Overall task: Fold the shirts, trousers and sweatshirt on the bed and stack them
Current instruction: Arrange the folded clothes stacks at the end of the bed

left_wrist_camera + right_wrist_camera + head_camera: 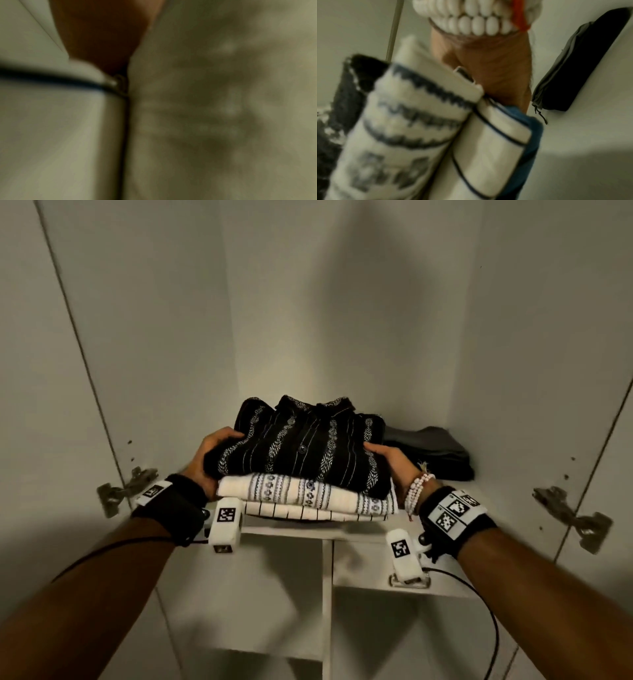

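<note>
Hands clamped: my left hand (209, 460) and right hand (390, 462) gripped the folded patterned-shirt stack (305, 474), steadying it on the white wardrobe shelf (445, 491).

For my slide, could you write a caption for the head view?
Both hands, left hand and right hand, hold a stack of folded shirts on a wardrobe shelf.
</note>
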